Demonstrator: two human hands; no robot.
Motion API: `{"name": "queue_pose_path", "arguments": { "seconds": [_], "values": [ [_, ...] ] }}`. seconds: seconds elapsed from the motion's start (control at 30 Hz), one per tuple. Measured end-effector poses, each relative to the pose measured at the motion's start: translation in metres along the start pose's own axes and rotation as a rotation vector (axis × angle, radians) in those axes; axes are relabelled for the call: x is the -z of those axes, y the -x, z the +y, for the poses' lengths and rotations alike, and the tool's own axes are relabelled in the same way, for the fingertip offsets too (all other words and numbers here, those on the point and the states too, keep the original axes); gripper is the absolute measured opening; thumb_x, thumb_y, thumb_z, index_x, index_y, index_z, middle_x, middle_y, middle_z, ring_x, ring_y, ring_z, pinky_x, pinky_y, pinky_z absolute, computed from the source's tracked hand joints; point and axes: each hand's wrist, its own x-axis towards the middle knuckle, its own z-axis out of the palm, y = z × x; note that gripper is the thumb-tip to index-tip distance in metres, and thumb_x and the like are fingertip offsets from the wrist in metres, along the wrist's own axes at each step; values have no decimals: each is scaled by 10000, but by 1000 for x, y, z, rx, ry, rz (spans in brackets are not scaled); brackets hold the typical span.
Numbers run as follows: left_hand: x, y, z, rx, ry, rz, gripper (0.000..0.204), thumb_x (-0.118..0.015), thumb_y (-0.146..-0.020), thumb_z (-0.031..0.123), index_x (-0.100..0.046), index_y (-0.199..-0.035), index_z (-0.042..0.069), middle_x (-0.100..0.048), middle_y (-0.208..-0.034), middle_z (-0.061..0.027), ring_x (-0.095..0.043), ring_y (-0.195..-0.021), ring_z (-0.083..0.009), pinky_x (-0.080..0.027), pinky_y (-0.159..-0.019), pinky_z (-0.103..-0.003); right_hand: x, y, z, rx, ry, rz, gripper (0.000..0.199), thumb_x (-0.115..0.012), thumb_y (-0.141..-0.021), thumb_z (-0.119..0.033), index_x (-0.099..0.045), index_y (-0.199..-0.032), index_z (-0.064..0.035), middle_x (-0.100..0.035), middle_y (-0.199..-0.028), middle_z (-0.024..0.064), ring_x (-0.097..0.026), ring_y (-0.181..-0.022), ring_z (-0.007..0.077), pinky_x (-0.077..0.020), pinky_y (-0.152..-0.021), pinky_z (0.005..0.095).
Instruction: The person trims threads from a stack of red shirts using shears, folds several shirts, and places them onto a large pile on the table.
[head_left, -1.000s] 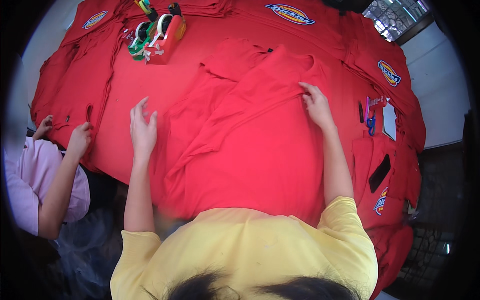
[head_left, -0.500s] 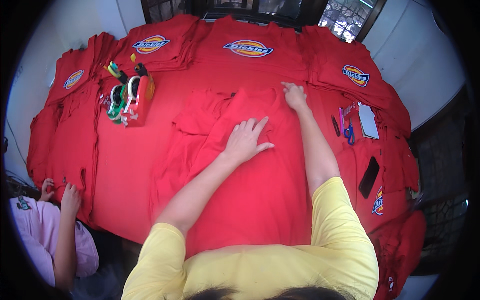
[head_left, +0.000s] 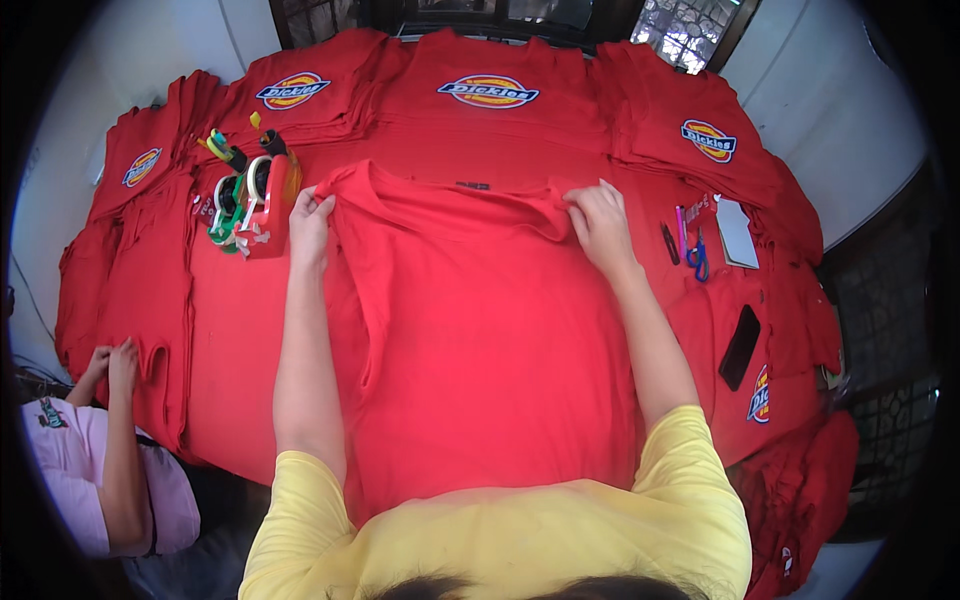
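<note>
Red shirt [head_left: 480,340] is lying flat in the middle of the tabletop [head_left: 240,340], back side up as far as I can tell, collar end pointing to the far side. Left hand [head_left: 308,218] is pinching the far-left shoulder corner, and right hand [head_left: 600,222] is pinching the far-right shoulder by the neckline, fingers closed on the cloth. The body looks mostly smoothed out, but a crease is running down the left part and a sleeve is bunching up there, so I'd say the spreading is about done and the actual folding isn't started. Plenty of finished ones are sitting around already: folded stacks with logo patches [head_left: 488,92] are lining the far edge. A red tape dispenser [head_left: 255,205] is standing just left of the left hand, scissors [head_left: 697,258] and a dark phone [head_left: 740,346] off to the right. Another person [head_left: 110,440] is handling shirts at the near-left corner.
</note>
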Motion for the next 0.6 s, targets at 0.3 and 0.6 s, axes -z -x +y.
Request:
{"name": "queue_pose_path", "arguments": {
  "seconds": [0.3,0.6],
  "values": [
    [27,30,-26,77,-152,27,258,-410,-785,-123,-526,-949,39,-607,-1121,-128,-585,-891,-149,-457,-792,-266,30,75,-55,76,274,164,103,-615,-741,-69,-607,-840,-96,-606,-958,16,-547,-974,197,-355,-976,486],
    [54,36,-54,285,243,-3,349,-336,-758,-169,-544,-988,-9,-597,-1066,-152,-594,-980,-240,-490,-906,-343,17,112,-73,117,157,-136,126,-614,-740,-92,-609,-865,-79,-581,-1043,47,-526,-954,228,-375,-875,442]
  ]
}}
